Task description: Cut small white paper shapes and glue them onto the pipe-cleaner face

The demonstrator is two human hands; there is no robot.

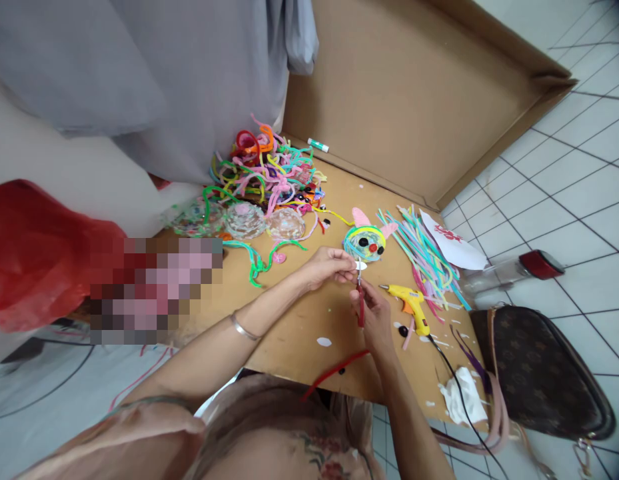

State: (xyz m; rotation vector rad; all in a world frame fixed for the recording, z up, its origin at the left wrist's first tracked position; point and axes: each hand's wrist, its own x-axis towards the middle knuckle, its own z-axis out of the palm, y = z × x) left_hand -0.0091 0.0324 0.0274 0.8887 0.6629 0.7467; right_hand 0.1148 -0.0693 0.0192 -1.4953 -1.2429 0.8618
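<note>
My left hand [334, 267] pinches a small white paper piece [360, 265] by its edge. In my right hand [375, 313] is a pair of red-handled scissors [360, 303], its blades up against the paper. Just beyond my hands lies a round animal face [358, 249] with a yellow band, pink ears, black eyes and a red nose. To the right of my right hand rests a yellow hot glue gun [413, 305]. A white paper oval [324, 342] lies on the table nearer to me, and a red pipe cleaner [334, 375] sits at the front edge.
A tangled heap of coloured pipe cleaners [269, 167] fills the back left of the table, with clear round pieces [286, 225] before it. Loose pipe cleaners [426, 250], a bottle [514, 273] and a brown handbag [549, 373] are at right. The glue gun's black cord [454, 373] trails forward.
</note>
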